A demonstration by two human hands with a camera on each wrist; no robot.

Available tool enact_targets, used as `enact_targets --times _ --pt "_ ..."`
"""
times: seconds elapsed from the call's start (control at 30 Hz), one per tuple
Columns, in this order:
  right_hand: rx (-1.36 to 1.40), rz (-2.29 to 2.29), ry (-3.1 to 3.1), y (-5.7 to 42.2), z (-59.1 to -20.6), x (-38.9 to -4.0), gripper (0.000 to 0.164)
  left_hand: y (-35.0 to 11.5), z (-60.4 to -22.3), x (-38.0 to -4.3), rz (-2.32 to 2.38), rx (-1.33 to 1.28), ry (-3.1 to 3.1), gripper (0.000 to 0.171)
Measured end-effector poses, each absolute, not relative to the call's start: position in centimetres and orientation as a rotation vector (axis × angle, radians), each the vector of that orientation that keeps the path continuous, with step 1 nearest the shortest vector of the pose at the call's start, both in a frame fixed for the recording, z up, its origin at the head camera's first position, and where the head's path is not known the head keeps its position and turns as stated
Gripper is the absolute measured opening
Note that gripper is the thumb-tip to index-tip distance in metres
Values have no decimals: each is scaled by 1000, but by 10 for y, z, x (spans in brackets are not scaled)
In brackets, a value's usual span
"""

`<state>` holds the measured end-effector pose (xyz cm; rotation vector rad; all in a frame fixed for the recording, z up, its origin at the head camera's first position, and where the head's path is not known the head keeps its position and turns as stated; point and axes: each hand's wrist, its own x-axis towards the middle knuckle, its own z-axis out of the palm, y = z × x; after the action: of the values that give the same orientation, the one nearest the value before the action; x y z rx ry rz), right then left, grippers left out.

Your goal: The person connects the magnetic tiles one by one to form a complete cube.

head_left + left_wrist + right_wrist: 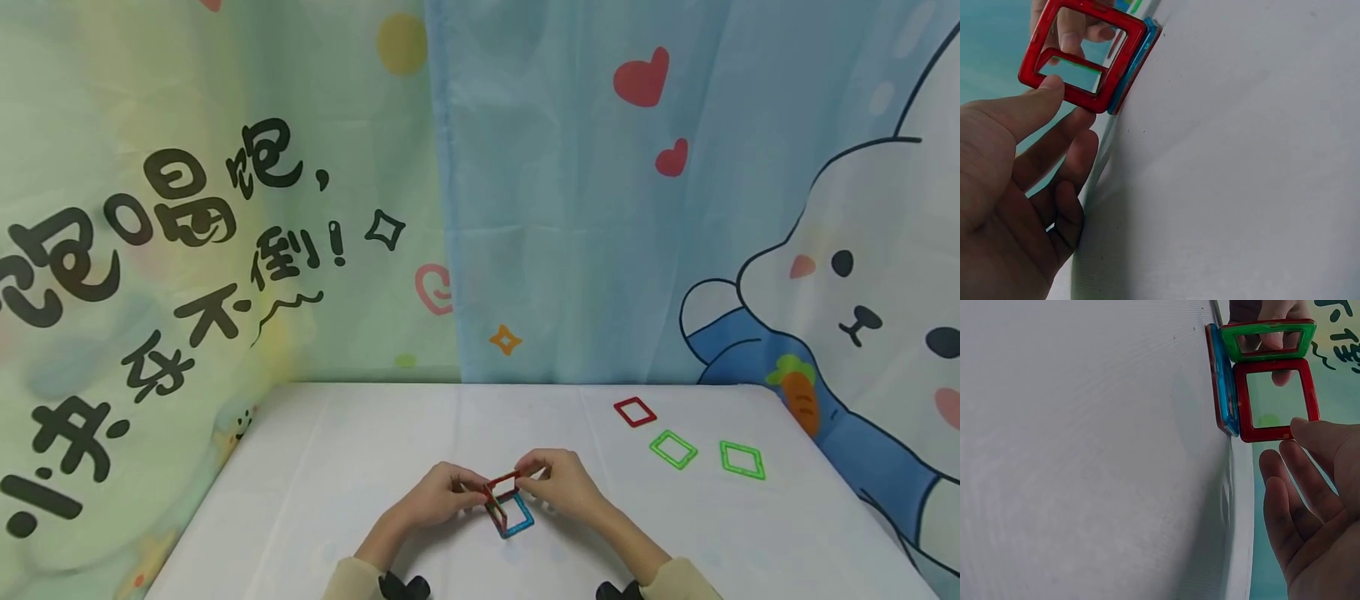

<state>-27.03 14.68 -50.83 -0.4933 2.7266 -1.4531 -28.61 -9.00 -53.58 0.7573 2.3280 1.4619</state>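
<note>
A blue square magnetic tile (pixel 519 530) lies flat on the table, with a red edge showing beneath it in both wrist views. Two more tiles stand up from its sides. My left hand (pixel 438 497) pinches the left upright tile (pixel 1038 44) between thumb and fingers; one face is red, the other green. With thumb and fingertips, my right hand (pixel 561 483) pinches the red tile (pixel 1266 433) standing along the back. The uprights meet at a corner.
On the white table (pixel 337 450), a red square tile (pixel 635 412) and two green square tiles, one nearer (pixel 673 450) and one farther right (pixel 742 460), lie flat at the back right. A printed curtain (pixel 555 208) hangs behind the table.
</note>
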Motion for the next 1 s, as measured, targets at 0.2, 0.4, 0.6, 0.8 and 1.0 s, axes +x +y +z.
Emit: enact_targets --times 0.2,0.4,0.6,0.8,1.0 --pt "-526 -1440 2715 149 -510 -271 9 -90 -537 -280 1482 757 2314 18" --pt "-570 -1434 2729 154 -512 -271 10 -90 -539 -274 1478 733 2325 17" --pt "-536 -1432 2724 158 -513 -272 12 -91 -538 -269 1484 725 2321 17" --pt "-538 -1411 2738 163 -513 -274 11 -95 -538 -264 1457 708 2344 16" --pt "-478 -1384 2782 172 -510 -279 10 -97 -538 -261 1460 755 2357 14"
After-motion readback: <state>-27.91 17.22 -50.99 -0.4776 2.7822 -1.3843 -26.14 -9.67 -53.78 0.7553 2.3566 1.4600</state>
